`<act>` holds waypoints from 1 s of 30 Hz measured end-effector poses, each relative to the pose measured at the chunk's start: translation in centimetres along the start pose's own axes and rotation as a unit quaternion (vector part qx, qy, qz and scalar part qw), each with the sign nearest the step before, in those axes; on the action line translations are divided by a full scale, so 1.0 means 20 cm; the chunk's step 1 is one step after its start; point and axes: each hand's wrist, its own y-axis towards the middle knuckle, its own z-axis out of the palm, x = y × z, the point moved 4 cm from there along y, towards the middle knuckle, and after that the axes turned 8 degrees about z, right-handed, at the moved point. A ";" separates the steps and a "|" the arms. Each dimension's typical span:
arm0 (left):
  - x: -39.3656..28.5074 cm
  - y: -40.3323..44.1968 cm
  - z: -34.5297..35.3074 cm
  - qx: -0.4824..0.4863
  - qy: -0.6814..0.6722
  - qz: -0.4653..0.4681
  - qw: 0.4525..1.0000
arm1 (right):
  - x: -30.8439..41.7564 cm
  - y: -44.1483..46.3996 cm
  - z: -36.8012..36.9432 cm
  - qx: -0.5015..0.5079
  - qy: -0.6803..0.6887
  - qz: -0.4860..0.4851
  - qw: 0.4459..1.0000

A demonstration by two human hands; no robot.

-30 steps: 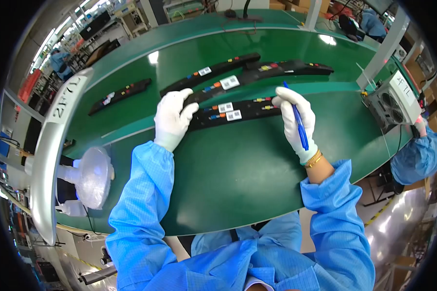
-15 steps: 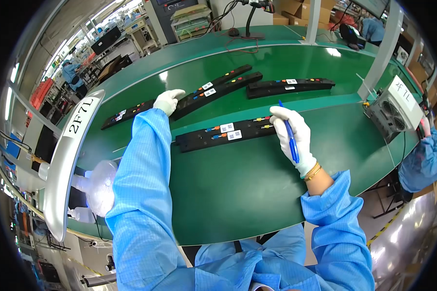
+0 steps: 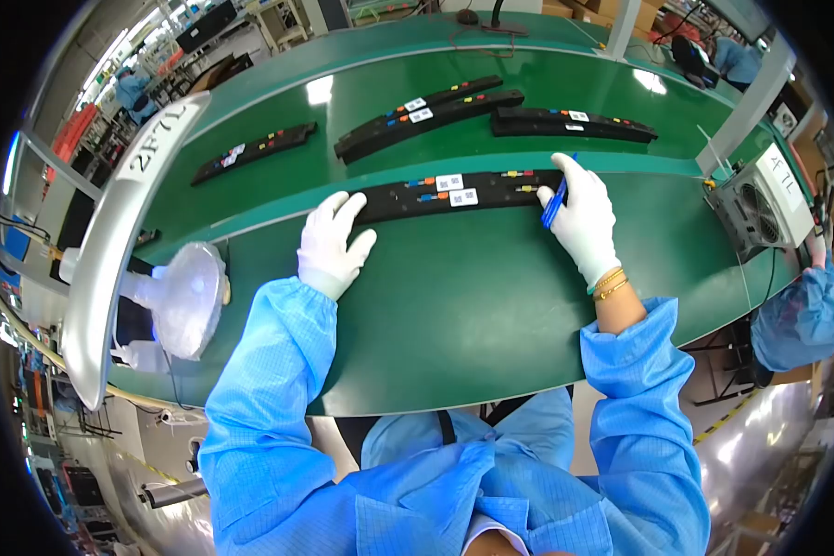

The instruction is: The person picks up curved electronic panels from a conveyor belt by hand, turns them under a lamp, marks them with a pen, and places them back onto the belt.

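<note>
Two long black bars [image 3: 398, 201], with white QR-code labels [image 3: 462, 197] and coloured connectors, lie side by side on the green tabletop before me. At their left end is my white-gloved left hand [image 3: 334, 243], its fingertips against the end and its thumb apart, lower down. My gloved right hand [image 3: 582, 218] is closed around a blue pen [image 3: 555, 206], held slanted. Its fingertips are at the bars' right end and hide part of it; whether they also grip the bars I cannot tell.
Beyond a raised strip lie more black bars: one at left [image 3: 255, 153], a pair in the middle [image 3: 435, 116], others at right [image 3: 570, 125]. A 2F7L sign [image 3: 137, 222] and a plastic-covered round object [image 3: 190, 301] stand left; a fan unit [image 3: 760, 218] stands right.
My left hand has come back from the far bars to the near bars' left end. My right hand still has the pen, now tilted differently. The view has shifted downward.
</note>
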 end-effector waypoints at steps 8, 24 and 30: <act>-0.02 0.01 -0.05 0.042 -0.019 -0.047 0.998 | -0.03 -0.01 0.02 0.037 0.054 0.021 0.998; 0.02 -0.07 -0.22 -0.192 -0.009 0.148 0.970 | -0.07 0.02 0.09 0.112 0.134 0.057 0.983; 0.09 -0.07 -0.21 -0.200 -0.052 0.119 0.971 | 0.00 0.02 0.05 0.066 0.490 0.026 0.869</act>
